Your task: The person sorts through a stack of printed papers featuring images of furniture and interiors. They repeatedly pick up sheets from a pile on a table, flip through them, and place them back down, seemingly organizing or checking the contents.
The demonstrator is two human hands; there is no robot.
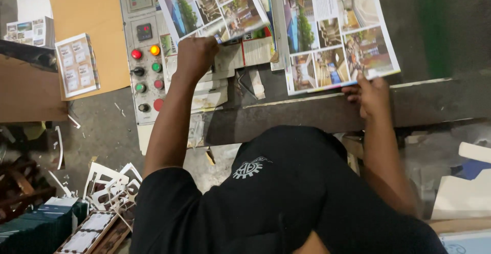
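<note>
My left hand (197, 54) is closed on the lower edge of a glossy printed sheet (204, 6) with photos of buildings and rooms, lifted over a pile of worn paper scraps (212, 93). My right hand (371, 95) pinches the bottom edge of a second, similar printed sheet (337, 29), which lies on the dark metal machine bed (434, 34). Both arms reach forward from my black shirt (266, 192).
A grey control panel (146, 65) with red, orange and green buttons sits just left of my left hand. Brown cardboard (87, 14) carries a small stack of printed cards (76, 65). White paper offcuts (112, 182) and dark green stacks (36, 228) lie lower left.
</note>
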